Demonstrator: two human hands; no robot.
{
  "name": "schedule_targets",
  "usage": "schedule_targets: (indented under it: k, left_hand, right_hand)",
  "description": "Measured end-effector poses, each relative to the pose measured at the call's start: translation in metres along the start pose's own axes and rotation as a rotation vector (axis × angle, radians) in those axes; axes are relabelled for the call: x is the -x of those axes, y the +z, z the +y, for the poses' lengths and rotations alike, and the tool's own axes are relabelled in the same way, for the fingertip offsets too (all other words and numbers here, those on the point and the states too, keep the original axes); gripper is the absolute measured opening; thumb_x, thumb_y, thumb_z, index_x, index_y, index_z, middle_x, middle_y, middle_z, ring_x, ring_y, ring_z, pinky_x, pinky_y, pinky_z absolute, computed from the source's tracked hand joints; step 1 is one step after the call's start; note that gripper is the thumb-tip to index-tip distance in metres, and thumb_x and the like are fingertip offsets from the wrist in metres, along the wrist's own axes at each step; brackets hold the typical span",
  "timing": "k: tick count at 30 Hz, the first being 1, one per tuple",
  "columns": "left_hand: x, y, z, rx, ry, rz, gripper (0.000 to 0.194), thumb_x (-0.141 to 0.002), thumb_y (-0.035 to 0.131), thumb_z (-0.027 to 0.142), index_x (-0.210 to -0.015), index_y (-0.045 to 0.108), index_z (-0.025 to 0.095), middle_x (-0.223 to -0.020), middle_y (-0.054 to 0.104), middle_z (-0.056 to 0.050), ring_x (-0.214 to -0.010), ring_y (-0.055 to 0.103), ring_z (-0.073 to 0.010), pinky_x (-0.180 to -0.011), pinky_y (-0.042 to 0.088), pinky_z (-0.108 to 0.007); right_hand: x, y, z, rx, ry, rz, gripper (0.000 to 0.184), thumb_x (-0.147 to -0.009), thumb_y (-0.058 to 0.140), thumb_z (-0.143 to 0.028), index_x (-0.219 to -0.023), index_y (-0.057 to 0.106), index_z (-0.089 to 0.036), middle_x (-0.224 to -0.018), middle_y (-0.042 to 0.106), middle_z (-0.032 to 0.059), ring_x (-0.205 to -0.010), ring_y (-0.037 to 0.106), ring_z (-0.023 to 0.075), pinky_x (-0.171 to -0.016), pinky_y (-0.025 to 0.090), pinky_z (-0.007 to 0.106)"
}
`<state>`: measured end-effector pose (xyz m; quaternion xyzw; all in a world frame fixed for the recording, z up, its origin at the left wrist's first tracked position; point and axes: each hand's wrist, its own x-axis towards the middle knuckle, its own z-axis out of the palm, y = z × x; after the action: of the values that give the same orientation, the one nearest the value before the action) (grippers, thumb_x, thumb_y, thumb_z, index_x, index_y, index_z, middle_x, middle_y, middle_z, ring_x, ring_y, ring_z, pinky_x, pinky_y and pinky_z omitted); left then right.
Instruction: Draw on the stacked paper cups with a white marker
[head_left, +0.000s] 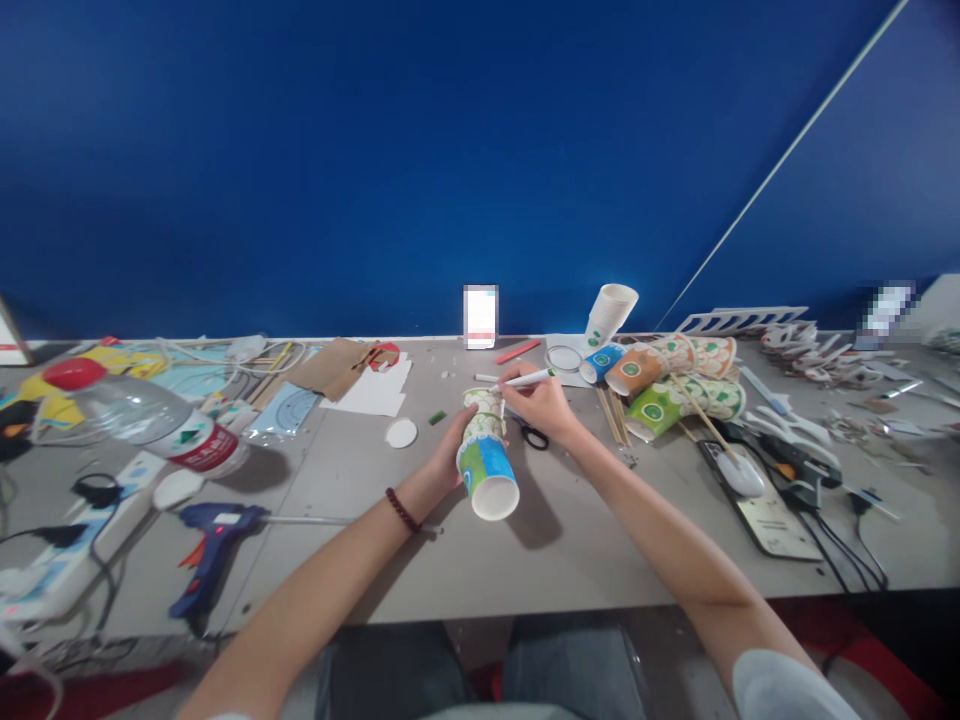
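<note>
My left hand [450, 455] is closed around a joined stack of paper cups [487, 462], tilted with a white cup end facing me. The nearest cup is blue and green; the far part has a pale leafy pattern. My right hand [544, 403] pinches a white marker pen [529, 378] with a green end, its tip close to the far end of the stack. Just below that hand lie black-handled scissors [534, 437], partly hidden. A white paper disc [401, 433] and a small green piece [437, 417] lie to the left.
On the left are a water bottle [169, 420], a blue glue gun [217, 545] and a power strip [82, 550]. More joined cups [660, 405], stacked white cups [611, 312] and a phone [780, 525] are on the right. Another phone [481, 318] stands against the blue wall.
</note>
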<state>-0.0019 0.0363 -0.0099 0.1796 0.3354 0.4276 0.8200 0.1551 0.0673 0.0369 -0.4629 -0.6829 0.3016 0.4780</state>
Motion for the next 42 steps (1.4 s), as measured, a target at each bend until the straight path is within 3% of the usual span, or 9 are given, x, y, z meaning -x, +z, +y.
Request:
schedule_targets:
  k: [19,27,34,42]
  left_hand:
    - [0.0016,0.0014,0.0008,0.010,-0.010,0.006,0.034,-0.090,0.052,0.041,-0.103,0.064,0.011,-0.076,0.070,-0.009,-0.069,0.070,-0.0195,-0.067,0.057,-0.028]
    - [0.0006,0.0014,0.0006,0.001,-0.003,-0.004,0.033,-0.089,0.053,0.041,-0.102,0.064,0.012,-0.076,0.070,-0.009,-0.070,0.070,-0.0201,-0.067,0.057,-0.028]
    - [0.0000,0.0011,0.0004,-0.007,-0.007,0.001,0.034,-0.091,0.048,0.040,-0.102,0.064,0.012,-0.077,0.071,-0.009,-0.068,0.070,-0.0200,-0.067,0.057,-0.030]
    - [0.0008,0.0019,0.0007,-0.008,-0.003,0.018,0.034,-0.091,0.050,0.040,-0.105,0.064,0.013,-0.079,0.071,-0.009,-0.072,0.070,-0.0207,-0.069,0.057,-0.029]
  right_hand:
    - [0.0013,-0.0014,-0.0032,0.023,0.021,-0.008,0.010,-0.070,0.057,-0.025,-0.072,0.065,-0.018,-0.064,0.064,0.0004,-0.062,0.059,0.0154,-0.059,0.046,0.026]
    - [0.0000,-0.0010,-0.0013,0.002,-0.011,0.009,0.014,-0.074,0.057,-0.029,-0.076,0.066,-0.018,-0.073,0.068,0.0027,-0.067,0.061,0.0164,-0.062,0.048,0.027]
    - [0.0007,-0.0019,-0.0020,0.025,0.026,-0.008,0.010,-0.070,0.057,-0.025,-0.072,0.065,-0.018,-0.064,0.064,0.0005,-0.063,0.058,0.0153,-0.059,0.045,0.026]
    - [-0.0005,-0.0008,-0.0018,-0.008,-0.008,0.015,0.013,-0.073,0.057,-0.028,-0.075,0.065,-0.018,-0.074,0.067,0.0029,-0.067,0.059,0.0160,-0.061,0.047,0.026]
